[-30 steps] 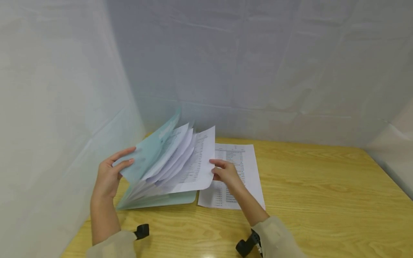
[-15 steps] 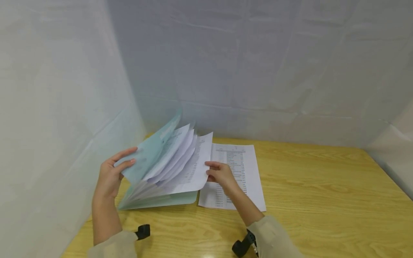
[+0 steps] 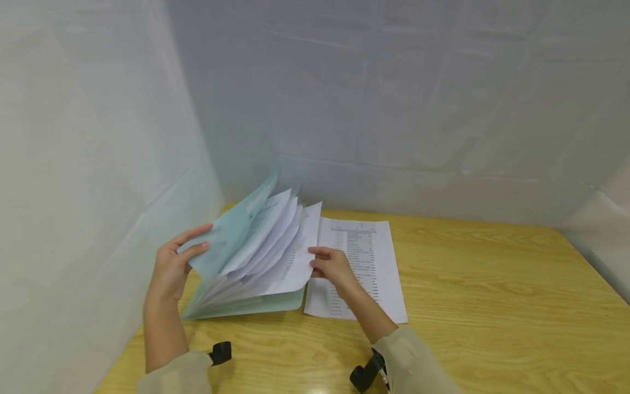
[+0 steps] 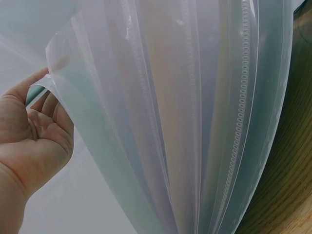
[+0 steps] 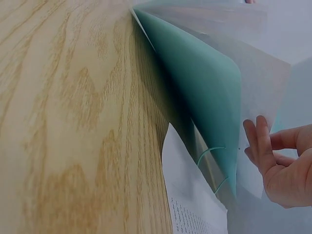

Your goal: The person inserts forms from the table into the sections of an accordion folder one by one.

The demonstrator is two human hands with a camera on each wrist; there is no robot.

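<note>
1. The green display folder [image 3: 246,306] lies at the near left of the wooden table [image 3: 492,295], its back cover flat on the wood and its front cover and clear sleeves fanned upward toward the left wall.
2. The left hand [image 3: 172,268] holds the raised front cover by its outer edge, thumb on one face and fingers curled round the other; the left wrist view shows the fingertips at that edge.
3. The right hand [image 3: 332,268] pinches the free edge of the printed page [image 3: 290,262] on the lowest raised sleeve, fingers bent and close together.
4. A loose printed sheet [image 3: 369,262] lies flat just right of the folder, its left edge touching or slipping under the folder's right edge, partly beneath the right hand.
5. To the right of that sheet the table is bare wood up to its far and right edges; on the left the folder sits close to the white sheeting [image 3: 98,164].
6. Compared with a second ago, the page in the right hand has swung further left and stands steeper, uncovering more of the loose sheet; the left hand has hardly shifted.
7. White sheeting also closes off the back and right of the table.
</note>
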